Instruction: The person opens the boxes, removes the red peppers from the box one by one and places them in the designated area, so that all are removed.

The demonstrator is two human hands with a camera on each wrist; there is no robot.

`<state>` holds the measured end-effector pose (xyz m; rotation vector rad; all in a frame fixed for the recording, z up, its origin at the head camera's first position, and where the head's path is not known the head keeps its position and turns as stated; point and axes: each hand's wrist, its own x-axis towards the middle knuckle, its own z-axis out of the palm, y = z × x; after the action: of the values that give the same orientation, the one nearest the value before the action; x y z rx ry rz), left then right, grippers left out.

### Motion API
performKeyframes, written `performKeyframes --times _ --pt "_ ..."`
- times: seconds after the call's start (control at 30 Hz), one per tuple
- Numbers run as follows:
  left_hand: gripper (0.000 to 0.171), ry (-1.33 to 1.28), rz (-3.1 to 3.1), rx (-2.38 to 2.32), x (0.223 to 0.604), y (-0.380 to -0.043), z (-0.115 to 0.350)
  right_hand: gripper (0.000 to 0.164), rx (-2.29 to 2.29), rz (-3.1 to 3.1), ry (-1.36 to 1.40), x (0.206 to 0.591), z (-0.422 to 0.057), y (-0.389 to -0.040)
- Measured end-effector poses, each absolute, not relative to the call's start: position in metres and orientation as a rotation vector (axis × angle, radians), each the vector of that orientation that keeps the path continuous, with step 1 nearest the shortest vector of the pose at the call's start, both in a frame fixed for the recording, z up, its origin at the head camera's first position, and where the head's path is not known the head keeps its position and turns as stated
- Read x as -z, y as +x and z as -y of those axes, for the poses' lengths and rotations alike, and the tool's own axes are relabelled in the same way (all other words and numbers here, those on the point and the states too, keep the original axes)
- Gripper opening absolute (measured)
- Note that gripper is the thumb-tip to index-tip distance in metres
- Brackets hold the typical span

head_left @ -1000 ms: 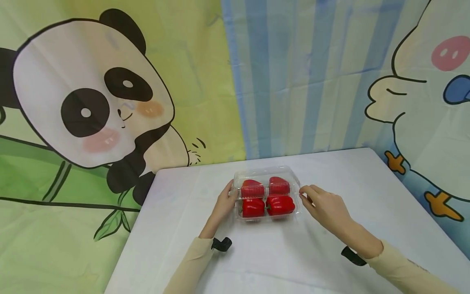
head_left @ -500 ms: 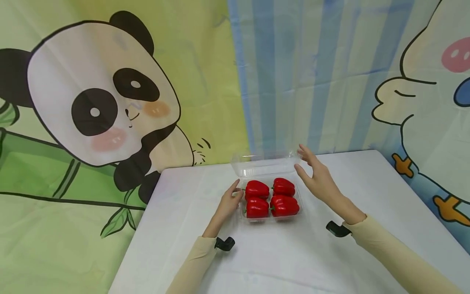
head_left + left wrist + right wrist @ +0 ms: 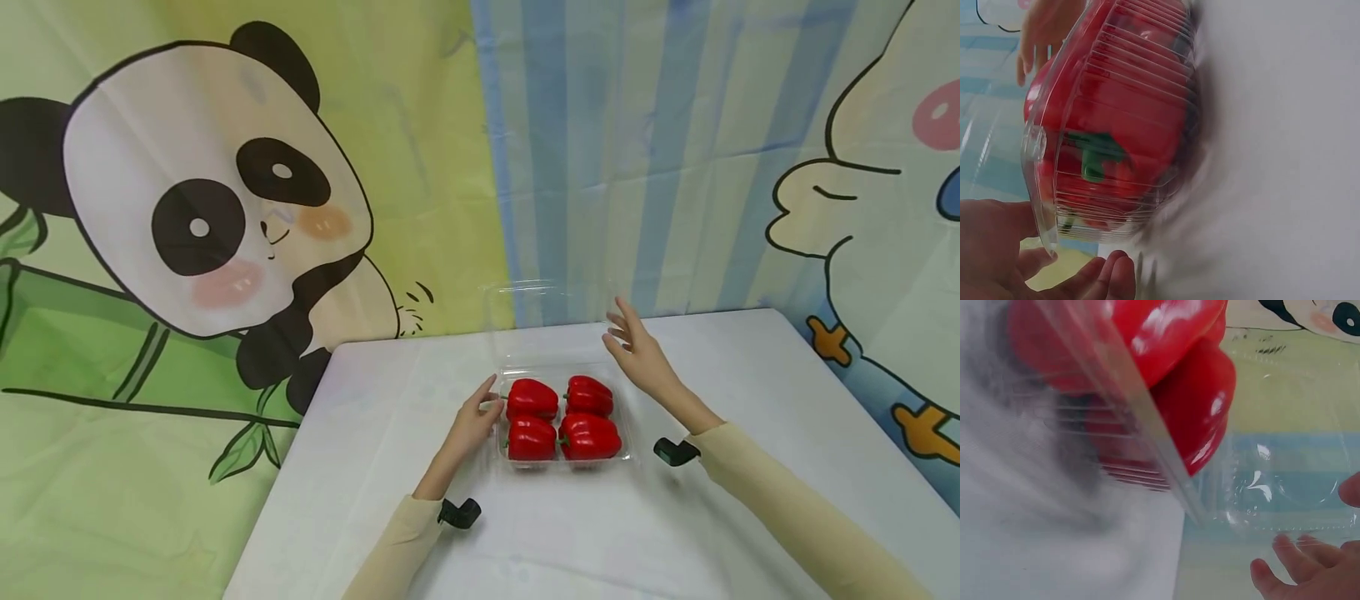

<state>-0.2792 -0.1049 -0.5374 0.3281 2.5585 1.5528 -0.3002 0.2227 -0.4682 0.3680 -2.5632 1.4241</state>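
Note:
A clear plastic clamshell container [image 3: 536,464] sits on the table with several red bell peppers [image 3: 532,398] inside. Its lid [image 3: 547,340] stands raised at the back, tilted away from me. At the left side is my left hand [image 3: 472,423], holding the rim by its corner. The left wrist view shows its thumb and fingers about the rim [image 3: 1034,181], and a green stem [image 3: 1094,156] through the ribbed wall. My right hand [image 3: 636,354] hovers beside the lid's right edge, fingers spread. In the right wrist view its fingertips [image 3: 1285,544] are right at the lid's edge.
The white table [image 3: 405,417] reaches to a hanging cloth [image 3: 577,167] close behind the raised lid. A panda [image 3: 198,225] and other cartoon figures are printed on the backdrop. Black wrist cameras [image 3: 459,513] are strapped below both hands.
The lid has gone from lying over the peppers to standing raised at the back. My right hand went up with it and its fingers spread. My left hand stays at the container's left side.

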Motion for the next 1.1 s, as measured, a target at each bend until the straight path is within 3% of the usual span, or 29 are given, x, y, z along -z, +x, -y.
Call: performKeyframes --times 0.5,0.83,1.1 --pt "0.061 0.363 -2.538 -1.503 0.537 -0.241 0.109 0.063 -1.672 2.766 0.194 0.508 -0.233 -0.311" --pt "0.06 0.367 -2.525 -1.556 0.538 -0.237 0.111 0.06 -1.633 2.884 0.154 0.522 -0.23 -0.311" --pt "0.06 0.361 -2.512 -1.567 0.539 -0.237 0.11 0.064 -1.087 2.939 0.419 0.497 -0.221 -0.3"
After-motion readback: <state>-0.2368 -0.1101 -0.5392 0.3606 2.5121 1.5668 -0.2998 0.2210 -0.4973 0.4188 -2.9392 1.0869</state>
